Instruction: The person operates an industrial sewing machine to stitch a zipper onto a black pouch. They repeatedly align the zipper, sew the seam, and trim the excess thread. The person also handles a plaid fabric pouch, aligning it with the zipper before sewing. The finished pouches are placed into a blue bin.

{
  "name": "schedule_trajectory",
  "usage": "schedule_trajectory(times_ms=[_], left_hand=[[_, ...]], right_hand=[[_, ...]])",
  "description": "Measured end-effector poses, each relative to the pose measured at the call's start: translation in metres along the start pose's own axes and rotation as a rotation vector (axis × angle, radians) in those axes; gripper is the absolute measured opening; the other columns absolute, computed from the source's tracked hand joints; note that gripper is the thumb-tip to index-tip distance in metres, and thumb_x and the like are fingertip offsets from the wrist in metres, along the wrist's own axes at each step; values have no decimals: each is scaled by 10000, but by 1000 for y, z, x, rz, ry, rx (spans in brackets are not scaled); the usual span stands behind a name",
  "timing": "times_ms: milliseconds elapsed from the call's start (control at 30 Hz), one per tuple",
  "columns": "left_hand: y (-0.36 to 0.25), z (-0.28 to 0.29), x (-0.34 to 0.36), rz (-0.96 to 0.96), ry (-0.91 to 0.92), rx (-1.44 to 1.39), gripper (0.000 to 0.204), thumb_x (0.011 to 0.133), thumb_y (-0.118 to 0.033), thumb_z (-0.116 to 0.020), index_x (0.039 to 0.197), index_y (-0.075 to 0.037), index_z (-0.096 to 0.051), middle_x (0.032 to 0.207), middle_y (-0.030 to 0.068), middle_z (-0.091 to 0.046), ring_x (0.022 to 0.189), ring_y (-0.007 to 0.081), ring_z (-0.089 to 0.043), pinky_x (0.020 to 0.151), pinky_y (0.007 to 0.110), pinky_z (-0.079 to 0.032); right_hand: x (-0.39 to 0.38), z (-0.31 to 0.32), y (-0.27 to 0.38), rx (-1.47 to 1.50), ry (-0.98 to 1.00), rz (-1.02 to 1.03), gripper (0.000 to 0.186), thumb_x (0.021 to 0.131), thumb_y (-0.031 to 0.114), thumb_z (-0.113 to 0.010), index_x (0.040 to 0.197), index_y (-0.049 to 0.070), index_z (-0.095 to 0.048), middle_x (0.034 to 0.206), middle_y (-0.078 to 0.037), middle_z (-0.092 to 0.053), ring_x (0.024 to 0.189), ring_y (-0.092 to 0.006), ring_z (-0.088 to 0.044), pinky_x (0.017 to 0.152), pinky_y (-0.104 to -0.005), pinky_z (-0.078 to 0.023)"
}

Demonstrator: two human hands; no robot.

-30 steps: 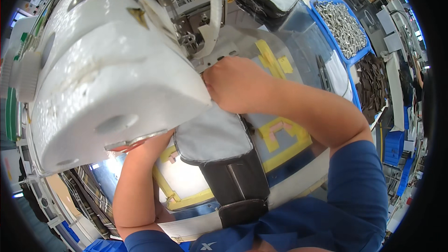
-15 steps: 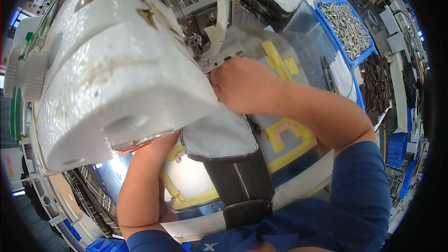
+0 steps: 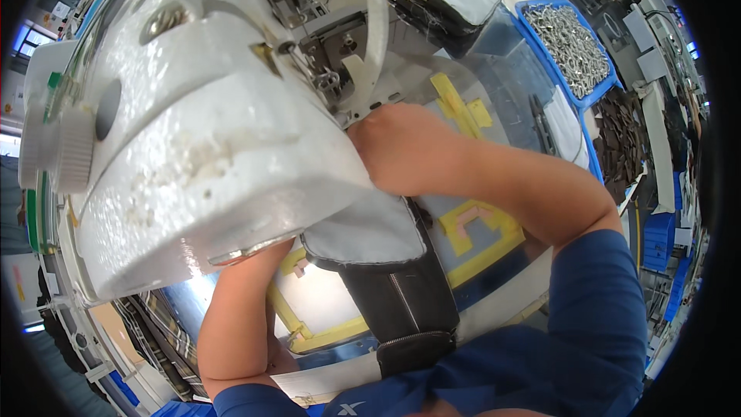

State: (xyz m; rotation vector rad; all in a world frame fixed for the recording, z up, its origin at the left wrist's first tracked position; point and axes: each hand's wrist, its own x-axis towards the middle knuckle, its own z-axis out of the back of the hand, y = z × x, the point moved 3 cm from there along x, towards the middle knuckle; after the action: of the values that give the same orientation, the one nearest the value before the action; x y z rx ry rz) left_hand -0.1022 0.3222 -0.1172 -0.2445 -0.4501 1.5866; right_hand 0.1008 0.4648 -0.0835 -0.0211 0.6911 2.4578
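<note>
A white sewing machine [image 3: 193, 162] fills the left of the view, with metal needle parts [image 3: 324, 77] at its far end. My right hand [image 3: 397, 147] is closed beside the needle area, its fingertips hidden by the machine. Under and below it lies a black pouch [image 3: 394, 301] with zippers and a light grey panel [image 3: 363, 232] with frayed edges. My left forearm [image 3: 235, 324] runs up under the machine head, which hides that hand. Yellow tape [image 3: 459, 100] marks the work plate around the pouch.
A pile of black, grey-lined pieces [image 3: 440, 0] lies at the back. To the right are a blue tray of metal fittings [image 3: 567, 50], a pair of dark tweezers [image 3: 544, 123] and a heap of dark brown pieces [image 3: 617, 139]. Striped fabric [image 3: 158, 340] hangs at the lower left.
The machine appears shifted right and slightly down as the view moves. My right hand sits slightly further right and lower in the picture, covering more of the grey panel's upper part together with the machine.
</note>
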Motion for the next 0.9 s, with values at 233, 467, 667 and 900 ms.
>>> schedule_trajectory(times_ms=[233,467,667,900], left_hand=[[-52,48,-13,-67,106,137,342,897,-138,-790,1197,9,-713,1093,227,-738,983,414,-704,872,465,-559],[-113,77,-32,-322,130,18,546,694,-334,-948,992,17,-653,1227,235,-691,1079,427,-670,929,481,-554],[-102,41,-19,-405,251,-92,613,700,-423,-932,997,16,-624,1314,261,-653,1132,431,-661,969,472,-550],[-106,37,-20,-413,349,39,860,727,-464,-884,1343,41,-559,1402,289,-596,1162,411,-652,1010,449,-530]], right_hand=[[-7,5,0,65,-104,35,326,956,245,-640,820,-36,-734,821,-221,-731,854,-434,-725,783,-514,-581],[-14,6,-1,63,-166,104,318,934,231,-633,789,-38,-722,792,-236,-712,827,-445,-712,773,-517,-573],[-9,6,4,32,-84,22,256,902,182,-654,786,-30,-739,780,-245,-716,801,-445,-720,757,-513,-576],[-10,8,4,-9,-109,52,263,906,203,-670,815,-32,-744,797,-242,-719,820,-448,-720,769,-517,-574]])
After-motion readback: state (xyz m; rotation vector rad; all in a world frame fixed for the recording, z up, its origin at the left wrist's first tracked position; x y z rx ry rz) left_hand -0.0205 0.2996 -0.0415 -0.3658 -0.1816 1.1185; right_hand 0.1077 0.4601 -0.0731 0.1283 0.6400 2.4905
